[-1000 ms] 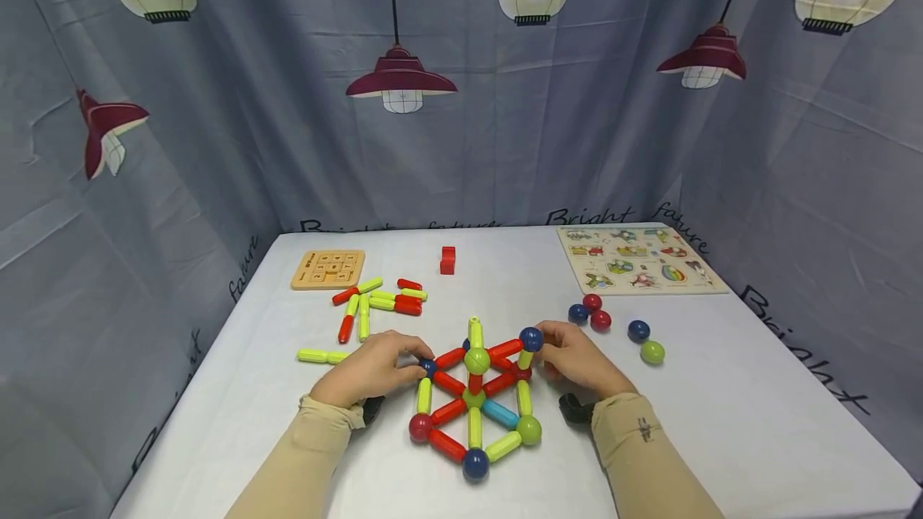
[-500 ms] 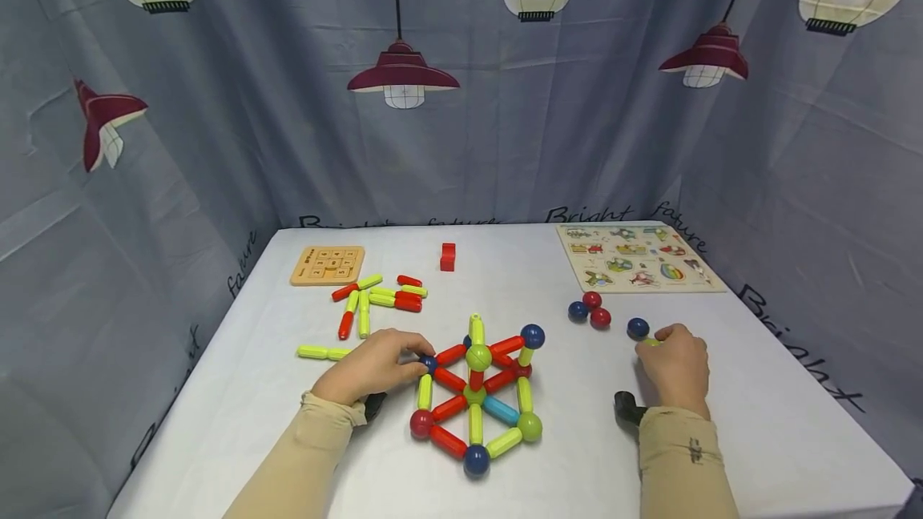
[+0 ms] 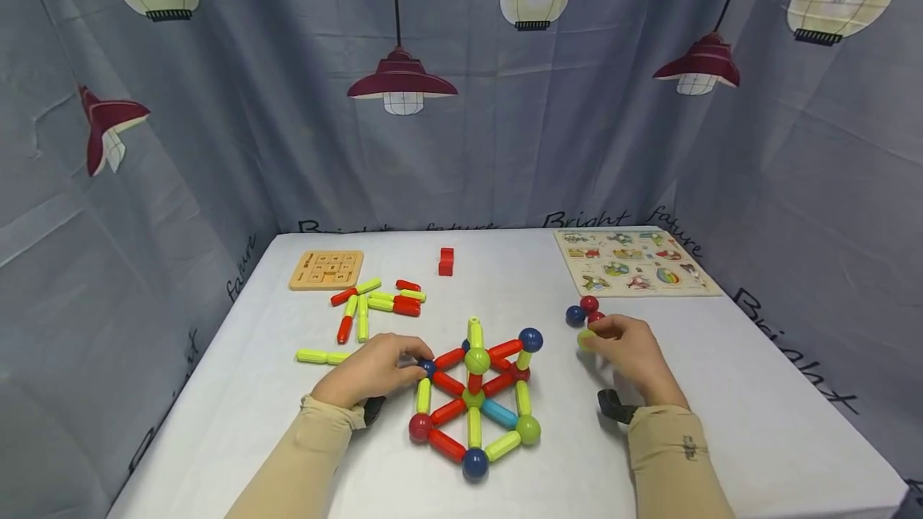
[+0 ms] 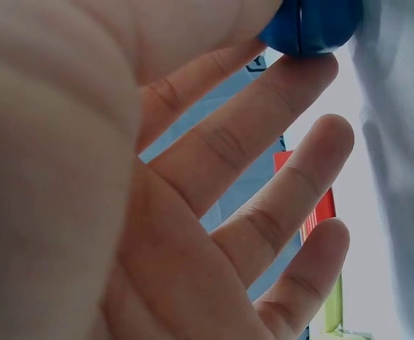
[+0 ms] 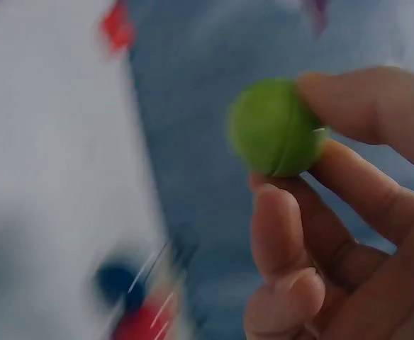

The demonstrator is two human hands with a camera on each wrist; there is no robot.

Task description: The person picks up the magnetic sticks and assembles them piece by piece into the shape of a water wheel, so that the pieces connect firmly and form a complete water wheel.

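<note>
In the head view a structure of magnetic rods and balls [image 3: 473, 398] stands mid-table, with red, lime and blue rods between its balls. My left hand [image 3: 378, 368] pinches the blue ball [image 3: 429, 368] at its left corner; the left wrist view has this blue ball [image 4: 313, 27] at the fingertips, the other fingers spread. To the structure's right, my right hand [image 3: 634, 352] holds a loose green ball [image 3: 586, 339] between thumb and fingers. The right wrist view shows the green ball [image 5: 272, 127] gripped, with blurred surroundings. One lime rod [image 3: 474, 332] points up at the structure's top.
Loose red and lime rods [image 3: 363, 319] lie behind the left hand. Beyond the right hand sit a blue ball [image 3: 574, 315] and two red balls [image 3: 589, 303]. A number puzzle [image 3: 327, 270], a red block [image 3: 446, 262] and a picture board [image 3: 634, 263] are at the back.
My right hand left the structure's upper right ball, reached right to the green ball, and has brought it back leftward. The left hand has stayed at the blue ball.
</note>
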